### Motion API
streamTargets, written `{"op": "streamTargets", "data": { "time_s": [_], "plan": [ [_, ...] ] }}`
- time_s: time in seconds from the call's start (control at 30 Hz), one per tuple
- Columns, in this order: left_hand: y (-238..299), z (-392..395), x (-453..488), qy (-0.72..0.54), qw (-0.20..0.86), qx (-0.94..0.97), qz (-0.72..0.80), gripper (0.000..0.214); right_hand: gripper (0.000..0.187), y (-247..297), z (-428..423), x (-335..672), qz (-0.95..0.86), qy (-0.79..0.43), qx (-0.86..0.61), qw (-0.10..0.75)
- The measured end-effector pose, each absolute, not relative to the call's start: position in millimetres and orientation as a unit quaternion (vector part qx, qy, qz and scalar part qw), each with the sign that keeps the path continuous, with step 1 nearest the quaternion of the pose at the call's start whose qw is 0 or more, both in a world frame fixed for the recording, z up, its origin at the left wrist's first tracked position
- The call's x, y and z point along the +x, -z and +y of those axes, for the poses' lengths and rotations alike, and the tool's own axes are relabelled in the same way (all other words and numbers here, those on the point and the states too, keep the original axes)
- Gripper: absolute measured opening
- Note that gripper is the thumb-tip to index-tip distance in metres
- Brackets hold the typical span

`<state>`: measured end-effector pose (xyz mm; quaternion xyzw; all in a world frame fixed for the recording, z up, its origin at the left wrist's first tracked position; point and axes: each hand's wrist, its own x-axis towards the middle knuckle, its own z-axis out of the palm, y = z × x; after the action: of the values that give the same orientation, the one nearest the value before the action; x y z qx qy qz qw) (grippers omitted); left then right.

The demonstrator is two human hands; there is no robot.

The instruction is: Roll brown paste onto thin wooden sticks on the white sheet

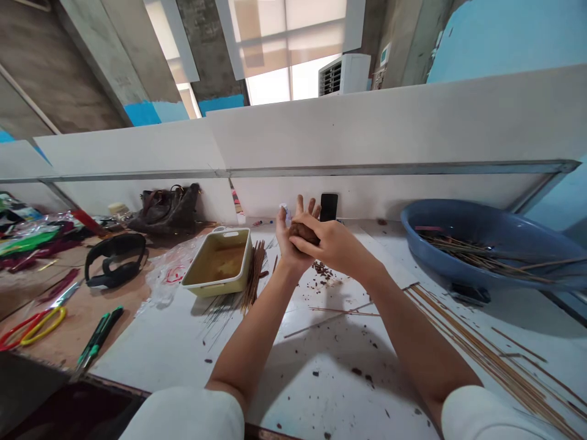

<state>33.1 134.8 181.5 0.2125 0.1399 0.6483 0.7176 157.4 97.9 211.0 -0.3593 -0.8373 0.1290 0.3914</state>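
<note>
Gap between the yellow dish (217, 263) and blue basin (458, 220), thin sticks (486, 348) along both sides

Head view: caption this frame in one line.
Left hand and right hand clasp a brown lump beside a cream tray.

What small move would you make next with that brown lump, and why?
I would probably press the brown lump a little firmer between the palms. The right hand lies across it against the left hand, and brown crumbs on the white table below suggest it may be shedding bits.

head-worn view looks forward and down over both forearms.
</note>
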Motion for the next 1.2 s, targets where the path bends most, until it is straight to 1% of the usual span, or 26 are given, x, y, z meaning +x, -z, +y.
{"op": "streamTargets", "data": {
  "time_s": [0.1,0.33,0.47,0.53,0.7,0.87,0.93,1.03,1.2],
  "plan": [
    [-180,138,31,-0.646,0.718,0.221,0.137,0.06,0.03,-211,98,156,-0.855,-0.134,-0.359,0.35],
    [-178,144,28,-0.646,0.722,0.211,0.134,0.056,0.03,-214,97,162,-0.869,-0.141,-0.354,0.316],
    [-182,146,21,-0.648,0.717,0.218,0.134,0.057,0.029,-211,98,160,-0.887,-0.153,-0.323,0.292],
    [-184,148,17,-0.651,0.713,0.222,0.137,0.057,0.029,-208,99,157,-0.886,-0.157,-0.318,0.3],
    [-182,147,20,-0.647,0.713,0.235,0.131,0.052,0.029,-207,97,152,-0.858,-0.161,-0.337,0.352],
    [-177,140,35,-0.625,0.734,0.23,0.133,0.054,0.028,-207,99,150,-0.813,-0.174,-0.365,0.419],
    [-176,140,37,-0.629,0.73,0.229,0.137,0.054,0.029,-205,100,149,-0.802,-0.176,-0.372,0.433],
    [-178,143,31,-0.638,0.721,0.229,0.146,0.057,0.031,-204,102,148,-0.809,-0.187,-0.37,0.416],
    [-184,150,10,-0.631,0.723,0.229,0.161,0.064,0.031,-201,103,149,-0.85,-0.184,-0.355,0.343]
  ]
}}
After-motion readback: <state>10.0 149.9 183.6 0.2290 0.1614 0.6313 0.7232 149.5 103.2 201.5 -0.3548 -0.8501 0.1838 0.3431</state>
